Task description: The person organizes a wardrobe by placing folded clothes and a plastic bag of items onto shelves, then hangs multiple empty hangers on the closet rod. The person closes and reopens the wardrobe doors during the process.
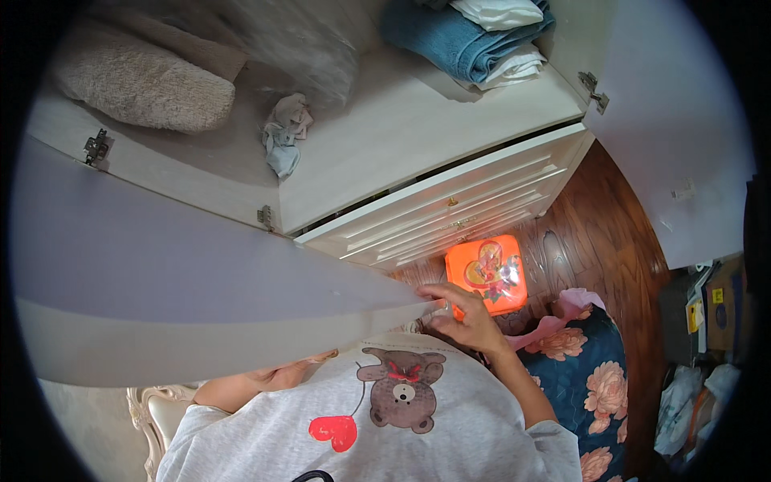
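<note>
My right hand (470,319) has its fingers and thumb around the free edge of an open white cabinet door (211,259). Part of my left hand (289,372) shows beside the lower edge of that door. The door hides the rest of it, so its grip is unclear. Behind the door is the cabinet shelf (385,138). It holds a rolled beige fleece blanket (150,90), a crumpled pale cloth (288,132), a clear plastic bag (301,48) and a folded blue towel (452,39) stacked with white cloths.
Below the shelf is a white panelled drawer front (421,211). An orange plastic stool (485,277) stands on the wooden floor (572,241). Floral fabric (578,373) lies at my right. A second door (674,120) stands open, near boxes (723,307) and plastic bags (686,410). A carved chair (159,416) is at left.
</note>
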The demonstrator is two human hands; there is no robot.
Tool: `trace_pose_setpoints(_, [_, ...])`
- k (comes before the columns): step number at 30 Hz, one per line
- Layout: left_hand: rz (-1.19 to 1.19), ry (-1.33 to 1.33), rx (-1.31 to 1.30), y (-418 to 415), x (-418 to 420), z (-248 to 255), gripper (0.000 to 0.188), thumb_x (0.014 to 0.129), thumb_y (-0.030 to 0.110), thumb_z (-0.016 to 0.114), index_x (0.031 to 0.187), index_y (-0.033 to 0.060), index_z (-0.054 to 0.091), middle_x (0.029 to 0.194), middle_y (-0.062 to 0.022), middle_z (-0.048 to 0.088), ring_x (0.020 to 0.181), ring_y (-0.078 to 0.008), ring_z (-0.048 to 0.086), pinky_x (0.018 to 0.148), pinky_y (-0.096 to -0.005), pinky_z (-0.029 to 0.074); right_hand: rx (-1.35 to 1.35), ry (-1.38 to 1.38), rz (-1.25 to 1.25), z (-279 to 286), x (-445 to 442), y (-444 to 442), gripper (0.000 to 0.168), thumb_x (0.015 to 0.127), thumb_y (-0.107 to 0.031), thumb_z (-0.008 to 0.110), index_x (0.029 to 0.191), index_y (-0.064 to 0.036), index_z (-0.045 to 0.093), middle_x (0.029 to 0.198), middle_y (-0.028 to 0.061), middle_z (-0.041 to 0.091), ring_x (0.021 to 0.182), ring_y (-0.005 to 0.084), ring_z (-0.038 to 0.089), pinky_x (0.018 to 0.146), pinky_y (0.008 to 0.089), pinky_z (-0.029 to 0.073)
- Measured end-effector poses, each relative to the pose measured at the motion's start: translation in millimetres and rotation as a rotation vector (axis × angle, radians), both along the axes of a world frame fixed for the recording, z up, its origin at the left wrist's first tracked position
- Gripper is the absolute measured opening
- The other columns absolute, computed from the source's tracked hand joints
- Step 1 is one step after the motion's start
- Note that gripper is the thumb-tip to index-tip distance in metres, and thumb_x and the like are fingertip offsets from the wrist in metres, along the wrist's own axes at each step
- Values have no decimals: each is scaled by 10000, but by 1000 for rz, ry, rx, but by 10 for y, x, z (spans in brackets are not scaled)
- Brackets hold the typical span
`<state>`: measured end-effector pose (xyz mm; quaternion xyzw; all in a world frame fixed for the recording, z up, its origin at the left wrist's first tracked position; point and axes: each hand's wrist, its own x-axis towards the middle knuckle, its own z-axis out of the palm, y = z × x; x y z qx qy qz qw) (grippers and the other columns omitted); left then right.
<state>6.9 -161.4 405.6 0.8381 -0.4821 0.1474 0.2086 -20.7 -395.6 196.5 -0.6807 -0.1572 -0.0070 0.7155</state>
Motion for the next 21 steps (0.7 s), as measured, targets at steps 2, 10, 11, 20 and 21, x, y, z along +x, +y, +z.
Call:
trace_pose_setpoints(2, [100,260,-135,-25,-29,5,54,750,-1,652,775,42,675,690,-48,672,581,-140,623,526,-235,473,4,30,33,-8,31,-10,426,787,-154,662,1177,-22,549,1154,124,589,1078,232,558,916,334,426])
trace_pose_setpoints(10, [104,231,-112,-118,-15,-100,75,763,30,649,836,49,646,740,-57,668,629,-158,625,562,-260,475,-142,7,-88,-418,592,-258,467,876,-266,555,1286,-58,474,1321,168,464,1262,295,401,1039,381,312])
trace_pose_setpoints(11, [112,229,-111,-126,-38,-115,80,765,34,649,843,50,643,746,-58,668,635,-161,625,566,-263,475,-274,-74,-149,-429,789,-317,498,885,-293,538,1318,-65,441,1358,176,422,1295,311,353,1061,394,281])
trace_pose_setpoints(20, [120,242,-69,-176,-25,-203,137,780,69,646,912,59,611,802,-68,663,688,-182,628,606,-291,477,-958,-288,-542,-675,2977,-612,561,881,-353,526,1311,-14,403,1379,197,360,1304,356,287,1062,464,236])
trace_pose_setpoints(21, [118,249,-65,-163,-4,-212,144,781,73,645,920,59,607,808,-69,663,694,-184,628,611,-294,477,-1063,-268,-504,-747,3080,-567,575,886,-391,495,1319,-25,401,1393,186,348,1317,344,272,1068,473,217])
